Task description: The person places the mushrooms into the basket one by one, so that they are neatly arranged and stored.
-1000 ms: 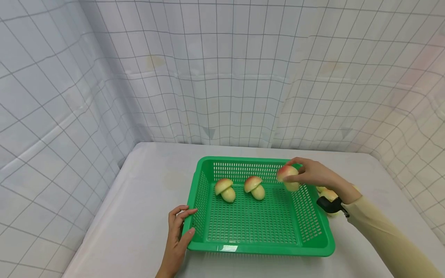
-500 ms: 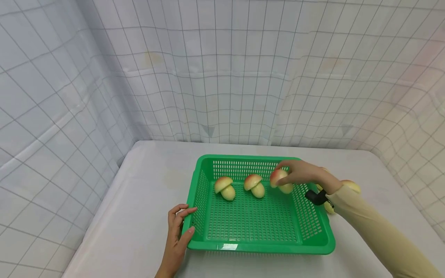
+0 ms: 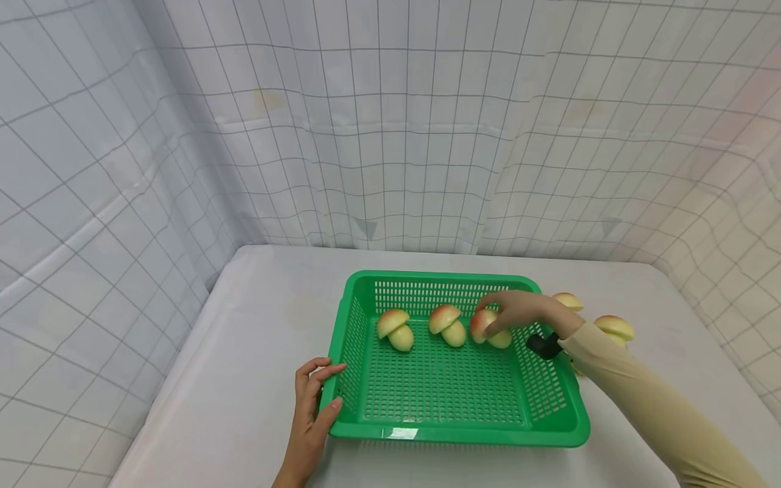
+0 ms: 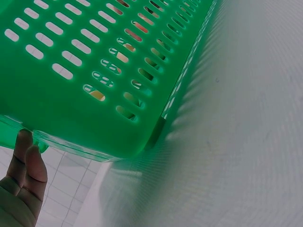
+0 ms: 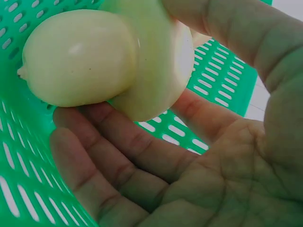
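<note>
My right hand [image 3: 518,309] holds a mushroom [image 3: 480,327] by its red-and-yellow cap, low inside the green plastic basket [image 3: 457,434], near its right back part. In the right wrist view the thumb and fingers lie around the cap, and the pale rounded stem [image 5: 80,59] points away from the palm. To its left, two similar mushrooms, a middle one [image 3: 445,318] and a left one [image 3: 393,324], lie tilted on the basket floor. My left hand [image 3: 310,420] grips the basket's left rim near the front corner, fingertips and thumb over the edge.
Outside the basket's right wall lie more mushrooms, one at the back [image 3: 568,300] and one farther right [image 3: 615,328]; the right arm partly hides others. A white cloth covers the table [image 3: 244,352]. White grid-patterned curtains [image 3: 421,135] enclose the back and sides.
My right hand has moved left and down with the mushroom, from above the basket's right side to near its floor. My left hand has stayed on the rim.
</note>
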{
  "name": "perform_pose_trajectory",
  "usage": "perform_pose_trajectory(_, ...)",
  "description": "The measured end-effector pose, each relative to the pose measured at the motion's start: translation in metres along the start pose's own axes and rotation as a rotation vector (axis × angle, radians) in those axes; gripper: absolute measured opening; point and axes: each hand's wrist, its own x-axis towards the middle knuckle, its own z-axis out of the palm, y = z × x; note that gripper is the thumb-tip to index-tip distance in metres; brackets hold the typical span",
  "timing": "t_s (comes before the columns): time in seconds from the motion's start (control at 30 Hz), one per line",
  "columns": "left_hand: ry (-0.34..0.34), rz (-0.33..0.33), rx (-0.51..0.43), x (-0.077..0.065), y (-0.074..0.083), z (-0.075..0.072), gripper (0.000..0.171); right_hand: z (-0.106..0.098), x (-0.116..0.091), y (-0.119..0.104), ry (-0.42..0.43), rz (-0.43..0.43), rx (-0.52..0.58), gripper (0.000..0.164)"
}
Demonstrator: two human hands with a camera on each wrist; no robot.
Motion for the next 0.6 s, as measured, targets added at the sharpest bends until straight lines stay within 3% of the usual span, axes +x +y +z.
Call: perform_pose_trajectory(0.6, 0.002, 0.021, -0.002, -0.0006, 0.0000, 0.0010, 0.042, 0.0044, 0.0039, 0.0010, -0.046, 0.018, 0.024, 0.058)
